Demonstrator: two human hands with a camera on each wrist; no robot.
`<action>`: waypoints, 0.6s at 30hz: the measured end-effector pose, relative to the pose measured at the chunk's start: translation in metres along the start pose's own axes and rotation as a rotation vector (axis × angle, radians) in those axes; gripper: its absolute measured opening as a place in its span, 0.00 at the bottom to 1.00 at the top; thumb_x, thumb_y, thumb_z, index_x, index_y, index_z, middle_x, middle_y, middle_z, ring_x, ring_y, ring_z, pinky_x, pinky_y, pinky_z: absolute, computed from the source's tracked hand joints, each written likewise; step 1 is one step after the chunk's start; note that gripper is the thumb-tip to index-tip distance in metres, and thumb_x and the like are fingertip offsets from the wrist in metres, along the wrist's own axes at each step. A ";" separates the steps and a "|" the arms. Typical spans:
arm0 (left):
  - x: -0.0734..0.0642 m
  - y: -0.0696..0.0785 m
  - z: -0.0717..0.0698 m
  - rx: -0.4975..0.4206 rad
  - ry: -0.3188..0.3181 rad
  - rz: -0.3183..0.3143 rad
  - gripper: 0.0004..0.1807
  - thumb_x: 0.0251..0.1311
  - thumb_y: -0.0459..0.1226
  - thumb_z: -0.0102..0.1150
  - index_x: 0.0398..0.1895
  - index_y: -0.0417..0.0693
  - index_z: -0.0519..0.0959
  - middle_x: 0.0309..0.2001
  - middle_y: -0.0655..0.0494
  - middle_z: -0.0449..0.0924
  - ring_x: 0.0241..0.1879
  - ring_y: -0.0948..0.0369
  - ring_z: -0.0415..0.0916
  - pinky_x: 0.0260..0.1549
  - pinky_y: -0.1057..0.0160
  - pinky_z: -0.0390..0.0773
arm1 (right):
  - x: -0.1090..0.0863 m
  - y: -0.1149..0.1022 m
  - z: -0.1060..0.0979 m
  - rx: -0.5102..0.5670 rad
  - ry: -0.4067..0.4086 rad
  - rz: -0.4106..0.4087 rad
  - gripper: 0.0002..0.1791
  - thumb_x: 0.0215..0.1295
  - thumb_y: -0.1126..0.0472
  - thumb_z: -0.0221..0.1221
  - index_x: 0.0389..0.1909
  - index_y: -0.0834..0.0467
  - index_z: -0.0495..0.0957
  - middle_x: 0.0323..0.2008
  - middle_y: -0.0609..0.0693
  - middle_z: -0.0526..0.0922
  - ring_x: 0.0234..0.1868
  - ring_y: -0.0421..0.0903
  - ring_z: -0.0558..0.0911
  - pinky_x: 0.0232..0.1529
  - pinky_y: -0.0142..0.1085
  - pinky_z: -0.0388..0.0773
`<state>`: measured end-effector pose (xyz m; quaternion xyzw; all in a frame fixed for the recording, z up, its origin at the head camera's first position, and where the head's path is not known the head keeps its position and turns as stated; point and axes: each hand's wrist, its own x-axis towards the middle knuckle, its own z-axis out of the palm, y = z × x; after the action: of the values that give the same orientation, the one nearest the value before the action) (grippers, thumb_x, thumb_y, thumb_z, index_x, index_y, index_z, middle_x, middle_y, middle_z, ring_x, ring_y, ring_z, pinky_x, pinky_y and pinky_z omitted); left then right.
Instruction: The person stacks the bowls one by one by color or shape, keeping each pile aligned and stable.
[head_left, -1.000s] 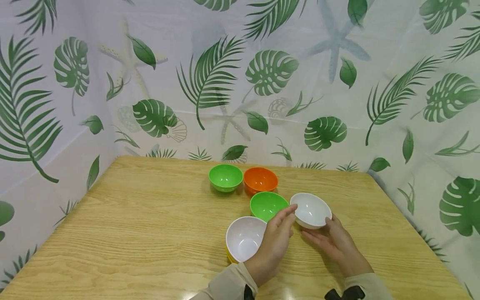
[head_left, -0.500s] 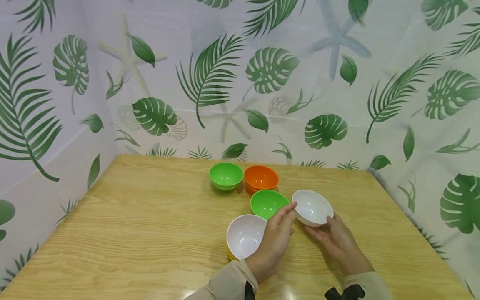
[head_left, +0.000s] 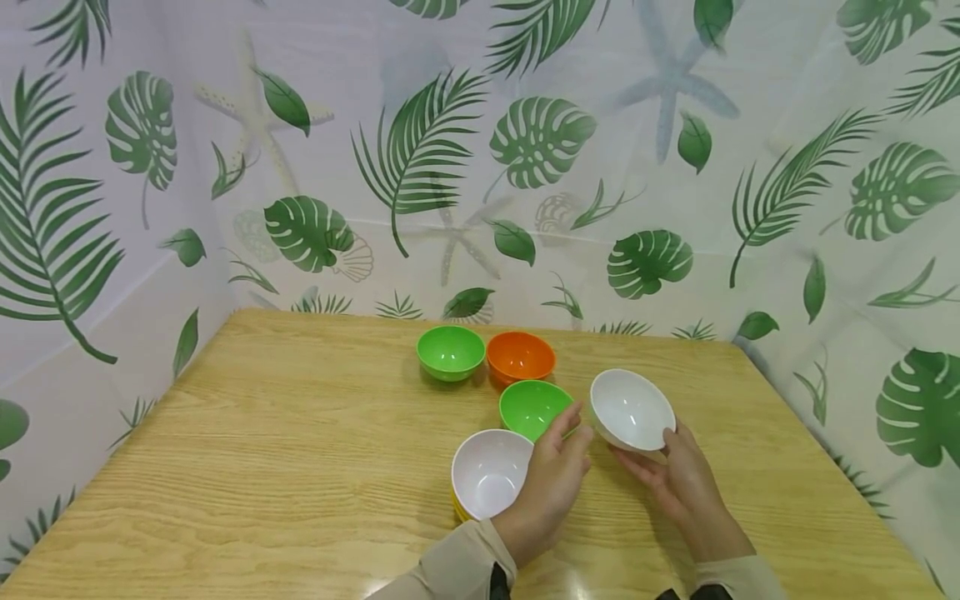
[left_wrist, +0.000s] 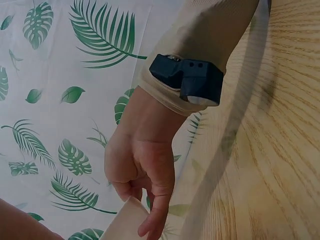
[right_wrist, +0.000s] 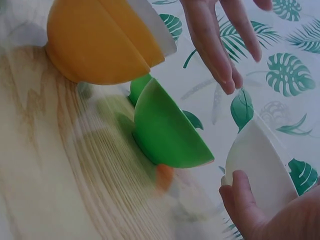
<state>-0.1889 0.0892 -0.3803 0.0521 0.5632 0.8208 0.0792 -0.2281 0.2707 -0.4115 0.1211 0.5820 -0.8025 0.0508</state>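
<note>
My right hand (head_left: pixel 686 483) grips a white bowl (head_left: pixel 632 410) at its near right rim, thumb at the edge and fingers underneath. The bowl is tilted and raised off the table; the right wrist view shows the fingers against this white bowl (right_wrist: pixel 260 165). My left hand (head_left: pixel 551 479) is held up beside it with fingers extended, apart from the bowl. It partly covers another white bowl (head_left: pixel 491 473), which sits nested on yellow bowls (right_wrist: pixel 100 42). Behind the left fingers is a green bowl (head_left: pixel 534 408). In the left wrist view the right hand (left_wrist: pixel 145 165) holds the bowl.
A second green bowl (head_left: pixel 451 353) and an orange bowl (head_left: pixel 521 358) stand side by side near the back of the wooden table (head_left: pixel 285 442). A leaf-patterned cloth (head_left: pixel 442 167) hangs behind and at both sides.
The right hand has lifted the white bowl slightly up and to the right, tilting it more towards me. A gap has opened between the bowl and the left fingers; the other bowls stay put.
</note>
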 end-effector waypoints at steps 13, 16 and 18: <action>0.000 0.003 0.000 0.055 -0.019 0.065 0.36 0.69 0.41 0.51 0.75 0.45 0.49 0.71 0.37 0.51 0.70 0.39 0.50 0.64 0.39 0.60 | -0.025 -0.005 0.011 -0.159 -0.077 -0.072 0.30 0.78 0.50 0.27 0.76 0.49 0.32 0.62 0.53 0.59 0.41 0.42 0.84 0.48 0.36 0.80; 0.000 0.002 0.000 0.013 -0.021 0.044 0.40 0.69 0.41 0.52 0.77 0.48 0.42 0.72 0.37 0.47 0.70 0.37 0.47 0.60 0.37 0.64 | -0.029 -0.006 0.013 -0.157 -0.088 -0.070 0.31 0.78 0.48 0.28 0.76 0.50 0.34 0.52 0.43 0.69 0.40 0.42 0.84 0.46 0.34 0.81; 0.000 0.002 0.000 -0.016 -0.030 0.028 0.41 0.69 0.42 0.52 0.77 0.50 0.40 0.72 0.36 0.45 0.70 0.35 0.45 0.57 0.35 0.67 | -0.031 -0.006 0.014 -0.157 -0.090 -0.068 0.31 0.78 0.47 0.28 0.76 0.50 0.34 0.47 0.39 0.72 0.39 0.41 0.85 0.45 0.34 0.81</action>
<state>-0.1891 0.0887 -0.3789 0.0718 0.5548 0.8254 0.0764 -0.2016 0.2571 -0.3943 0.0605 0.6441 -0.7602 0.0590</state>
